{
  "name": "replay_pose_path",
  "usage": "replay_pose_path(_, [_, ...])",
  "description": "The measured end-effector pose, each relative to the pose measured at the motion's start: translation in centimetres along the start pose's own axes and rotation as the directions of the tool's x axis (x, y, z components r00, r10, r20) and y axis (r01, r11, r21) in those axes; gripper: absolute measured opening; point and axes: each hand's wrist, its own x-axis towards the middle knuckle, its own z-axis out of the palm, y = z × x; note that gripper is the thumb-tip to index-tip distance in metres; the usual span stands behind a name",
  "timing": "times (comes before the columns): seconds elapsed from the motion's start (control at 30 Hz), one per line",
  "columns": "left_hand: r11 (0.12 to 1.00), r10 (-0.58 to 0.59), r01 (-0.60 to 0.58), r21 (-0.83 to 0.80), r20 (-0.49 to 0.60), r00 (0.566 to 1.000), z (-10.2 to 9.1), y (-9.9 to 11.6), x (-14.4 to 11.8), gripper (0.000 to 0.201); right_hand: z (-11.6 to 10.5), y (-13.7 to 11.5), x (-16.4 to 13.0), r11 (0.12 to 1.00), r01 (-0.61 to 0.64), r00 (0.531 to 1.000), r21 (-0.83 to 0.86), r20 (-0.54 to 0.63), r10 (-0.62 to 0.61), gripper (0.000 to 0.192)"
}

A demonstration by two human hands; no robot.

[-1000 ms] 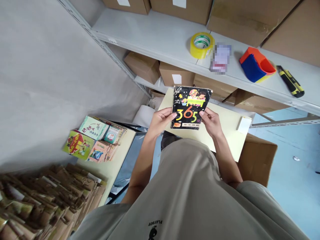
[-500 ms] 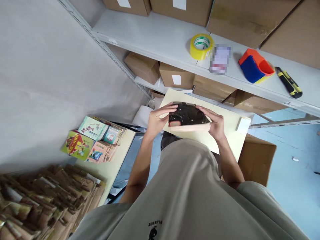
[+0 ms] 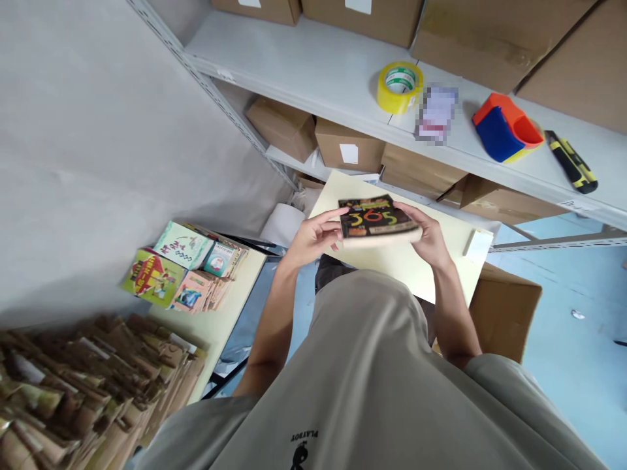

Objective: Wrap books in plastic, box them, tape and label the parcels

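A thick book (image 3: pixel 375 219) with a dark cover and a colourful "365" is held between my two hands above a cream-topped table (image 3: pixel 421 274). My left hand (image 3: pixel 316 238) grips its left edge, with fingers on the cover's side and the lower fingers curled. On the opposite edge, my right hand (image 3: pixel 425 232) is closed around the book, thumb side toward the top corner. The pale page edges face me. The book's underside is hidden.
Ahead, a grey shelf (image 3: pixel 313 52) carries yellow tape (image 3: pixel 399 88), a blurred-out rectangle, a blue-orange tape dispenser (image 3: pixel 507 127) and a utility knife (image 3: pixel 571 162). Stacked books (image 3: pixel 196 264) lie on a left table. An open carton (image 3: pixel 504 313) stands at right.
The book has been turned over: a black, mostly plain cover faced up before, and the "365" cover shows now. Both hands still hold it, with the left fingers shifted.
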Motion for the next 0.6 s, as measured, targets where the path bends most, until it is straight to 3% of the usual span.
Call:
replay_pose_path(0.1, [0.999,-0.034,0.035,0.011,-0.115,0.993,1.0,-0.1,0.2,0.074,1.0,-0.3,-0.1,0.997,-0.080,0.997,0.012,-0.011,0.080,0.065])
replay_pose_path(0.2, [0.998,-0.043,0.054,0.026,-0.307,0.951,2.2,-0.4,0.4,0.077,2.7,-0.6,-0.4,0.985,-0.165,0.985,0.057,-0.040,0.168,0.073])
replay_pose_path(0.27, [0.998,-0.051,0.064,0.025,-0.372,0.927,2.6,-0.6,0.4,0.081,3.6,-0.6,-0.8,0.978,-0.191,0.980,0.079,-0.030,0.194,0.079])
replay_pose_path(0.6, [0.995,-0.033,0.066,0.072,-0.393,0.919,2.2,-1.6,0.6,0.081,4.0,0.5,-1.7,0.974,-0.224,0.974,0.029,-0.009,0.224,0.081])
